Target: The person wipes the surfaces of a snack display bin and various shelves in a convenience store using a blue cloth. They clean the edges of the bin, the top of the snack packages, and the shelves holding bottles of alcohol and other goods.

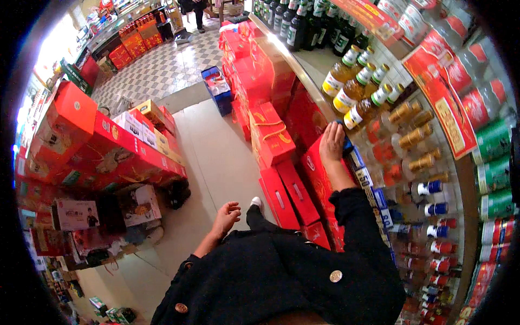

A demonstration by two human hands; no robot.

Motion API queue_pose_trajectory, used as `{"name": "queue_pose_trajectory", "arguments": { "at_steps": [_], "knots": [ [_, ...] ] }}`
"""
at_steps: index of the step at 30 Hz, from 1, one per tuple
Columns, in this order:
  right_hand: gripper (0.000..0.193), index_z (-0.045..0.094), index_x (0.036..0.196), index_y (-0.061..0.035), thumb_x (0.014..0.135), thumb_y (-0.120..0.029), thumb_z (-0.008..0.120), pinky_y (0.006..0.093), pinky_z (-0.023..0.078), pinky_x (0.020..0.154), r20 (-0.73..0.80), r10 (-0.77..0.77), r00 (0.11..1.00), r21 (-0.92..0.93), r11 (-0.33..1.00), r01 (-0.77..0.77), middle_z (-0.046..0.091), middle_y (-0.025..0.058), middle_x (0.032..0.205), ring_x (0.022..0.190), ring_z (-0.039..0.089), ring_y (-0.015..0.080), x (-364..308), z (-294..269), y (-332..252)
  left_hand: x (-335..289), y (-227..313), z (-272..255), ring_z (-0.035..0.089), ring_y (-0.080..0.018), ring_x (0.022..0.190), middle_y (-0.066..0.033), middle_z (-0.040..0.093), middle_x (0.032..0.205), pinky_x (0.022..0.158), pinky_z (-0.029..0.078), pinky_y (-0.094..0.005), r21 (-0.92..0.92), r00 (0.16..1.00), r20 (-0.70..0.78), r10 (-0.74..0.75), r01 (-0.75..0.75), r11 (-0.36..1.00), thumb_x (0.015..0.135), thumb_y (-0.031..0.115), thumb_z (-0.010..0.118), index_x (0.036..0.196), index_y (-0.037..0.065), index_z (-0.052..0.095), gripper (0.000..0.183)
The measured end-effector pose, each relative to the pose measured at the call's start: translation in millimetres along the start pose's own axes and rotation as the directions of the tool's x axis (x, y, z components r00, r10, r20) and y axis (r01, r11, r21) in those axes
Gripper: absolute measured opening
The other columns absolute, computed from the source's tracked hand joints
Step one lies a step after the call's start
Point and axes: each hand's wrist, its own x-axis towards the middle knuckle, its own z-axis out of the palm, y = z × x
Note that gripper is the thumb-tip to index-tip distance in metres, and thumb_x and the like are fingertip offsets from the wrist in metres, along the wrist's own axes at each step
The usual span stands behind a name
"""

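My right hand [332,145] reaches to the front edge of the shelf on my right. Its fingers are closed over a dark blue object [348,144], mostly covered by the hand, whose kind I cannot make out. Just beyond it on the shelf stand bottles with yellow and white labels [344,101]. Below that hand is a tall red carton [317,168]. My left hand [225,219] hangs over the aisle with loosely bent fingers, apart from one another, and nothing shows in it.
Red gift boxes [271,135] are stacked along the shelf's foot. A blue crate [216,89] sits on the floor ahead. More red cartons [135,143] fill the left side, with a pale tiled aisle [200,146] between. Glass bottles [409,135] crowd the right shelves. Someone's legs [199,16] show far ahead.
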Motion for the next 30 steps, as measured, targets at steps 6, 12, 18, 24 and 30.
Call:
{"name": "queue_pose_trajectory", "arguments": {
  "at_steps": [6,12,18,24,30],
  "knots": [
    [0.039,0.052,0.119,0.0046,0.085,-0.014,0.048,0.0409,0.033,0.102,0.111,-0.019,0.994,0.053,0.999,0.013,0.043,0.0172,0.13,0.122,0.036,0.0342,11,-12,2,54,45,1,0.057,-0.0179,0.091,-0.0124,0.058,0.109,0.075,0.051,-0.0307,0.068,0.997,0.071,0.016,-0.021,0.997,0.083,0.01,0.057,0.121,0.0,0.048,0.04],
    [0.022,0.063,0.094,0.0002,0.078,-0.01,0.053,0.0392,0.038,0.092,0.136,-0.029,0.99,0.108,0.994,0.014,0.051,0.015,0.1,0.1,0.046,0.0303,45,-22,7,107,84,16,0.057,-0.0171,0.089,-0.0104,0.059,0.106,0.075,0.051,-0.0308,0.132,0.982,0.182,0.041,-0.065,0.989,0.085,0.01,0.058,0.119,0.0,0.05,0.036],
    [0.022,0.061,0.096,0.0,0.076,-0.004,0.055,0.0409,0.041,0.086,0.233,-0.078,0.969,0.591,0.803,-0.077,0.053,0.0163,0.103,0.097,0.049,0.0327,64,-66,7,125,108,14,0.057,-0.0169,0.09,-0.0113,0.058,0.108,0.074,0.05,-0.0299,0.142,0.979,0.196,0.053,-0.082,0.986,0.085,0.008,0.056,0.12,0.0,0.049,0.036],
    [0.032,0.055,0.111,0.0028,0.081,-0.007,0.056,0.0417,0.041,0.087,0.071,0.015,0.997,0.21,0.977,-0.03,0.05,0.0155,0.113,0.102,0.048,0.0318,55,-29,4,151,99,0,0.056,-0.0168,0.093,-0.011,0.057,0.112,0.075,0.05,-0.0296,0.1,0.963,0.268,-0.037,0.01,0.995,0.085,0.007,0.055,0.123,0.001,0.047,0.039],
    [0.031,0.056,0.11,0.0059,0.082,-0.007,0.053,0.0415,0.041,0.093,0.064,0.083,0.994,0.127,0.988,-0.09,0.048,0.0172,0.115,0.106,0.047,0.0329,71,-5,-22,179,132,-13,0.056,-0.0164,0.091,-0.0106,0.057,0.111,0.076,0.049,-0.0288,0.141,0.948,0.317,-0.017,-0.029,0.99,0.086,0.009,0.054,0.123,0.001,0.047,0.039]
  ]
}}
